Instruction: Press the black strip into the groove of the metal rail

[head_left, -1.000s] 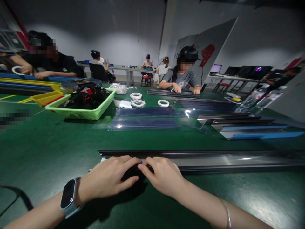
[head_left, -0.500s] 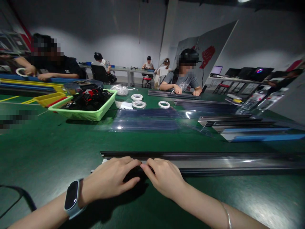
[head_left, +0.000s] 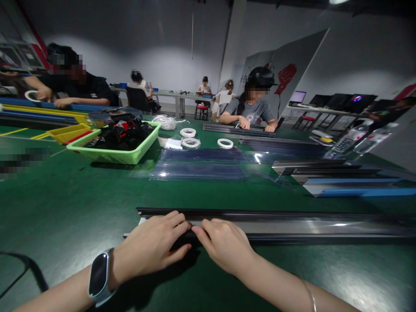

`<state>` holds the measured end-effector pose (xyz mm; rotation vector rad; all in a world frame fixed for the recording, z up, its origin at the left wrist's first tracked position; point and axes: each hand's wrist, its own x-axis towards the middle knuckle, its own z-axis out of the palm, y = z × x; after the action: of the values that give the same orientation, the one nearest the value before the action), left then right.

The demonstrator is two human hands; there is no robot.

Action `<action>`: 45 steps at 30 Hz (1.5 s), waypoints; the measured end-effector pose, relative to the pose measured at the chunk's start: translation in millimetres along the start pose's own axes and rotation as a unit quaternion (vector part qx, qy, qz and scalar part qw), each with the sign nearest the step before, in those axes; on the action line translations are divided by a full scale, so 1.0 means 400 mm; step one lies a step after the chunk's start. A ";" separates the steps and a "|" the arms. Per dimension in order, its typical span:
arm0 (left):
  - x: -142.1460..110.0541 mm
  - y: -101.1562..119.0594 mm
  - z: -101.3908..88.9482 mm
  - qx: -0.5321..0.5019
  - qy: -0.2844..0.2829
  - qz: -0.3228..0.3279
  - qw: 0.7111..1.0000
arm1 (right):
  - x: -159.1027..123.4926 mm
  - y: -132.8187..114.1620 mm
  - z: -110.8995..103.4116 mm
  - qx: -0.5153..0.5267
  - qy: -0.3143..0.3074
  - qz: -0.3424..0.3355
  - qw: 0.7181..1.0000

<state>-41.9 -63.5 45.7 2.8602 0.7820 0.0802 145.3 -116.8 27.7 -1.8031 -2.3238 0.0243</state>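
A long dark channel profile (head_left: 292, 226) with a silvery floor and black raised edges lies crosswise on the table in front of me. Near its left end, my left hand (head_left: 154, 242) bends its fingers over the near edge, thumb stretched out below. Close beside it, my right hand (head_left: 225, 245) is closed on the same edge, with the thumb pressed along it. The two hands' fingertips almost meet. Whatever lies under the curled fingers is hidden.
Clear plastic strips (head_left: 198, 169) lie beyond the profile. Behind them are a green basket (head_left: 139, 149) of dark parts and white tape rolls (head_left: 225, 143). More profiles (head_left: 338, 173) and plastic bottles (head_left: 351, 138) stand to the right. A co-worker (head_left: 251, 108) sits opposite, another (head_left: 81, 89) at left.
Both hands stay at the same part of the near edge, with only slight shifts of the fingers. The whole view has shifted a little.
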 end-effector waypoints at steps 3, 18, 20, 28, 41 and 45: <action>0.000 -0.001 0.003 0.002 0.000 0.000 1.000 | 0.001 -0.001 -0.001 0.005 -0.004 -0.003 1.000; 0.004 -0.005 0.008 -0.018 -0.001 -0.020 1.000 | 0.000 0.003 0.001 0.029 0.007 -0.046 0.998; 0.005 -0.006 0.008 -0.025 0.008 -0.017 1.000 | -0.001 0.002 0.002 0.029 0.014 -0.037 0.999; 0.006 -0.003 0.013 -0.020 0.026 -0.020 0.999 | 0.000 0.001 0.009 0.022 0.004 -0.014 1.000; 0.004 -0.005 0.009 -0.026 0.023 -0.018 0.999 | 0.000 0.000 0.004 0.047 -0.012 -0.008 0.999; 0.005 -0.006 0.009 -0.024 0.021 -0.018 0.999 | -0.002 -0.003 -0.002 0.046 -0.006 -0.008 0.999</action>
<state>-40.9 -61.0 41.6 2.8073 0.8283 0.1528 144.4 -117.9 28.4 -1.7466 -2.3056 0.1377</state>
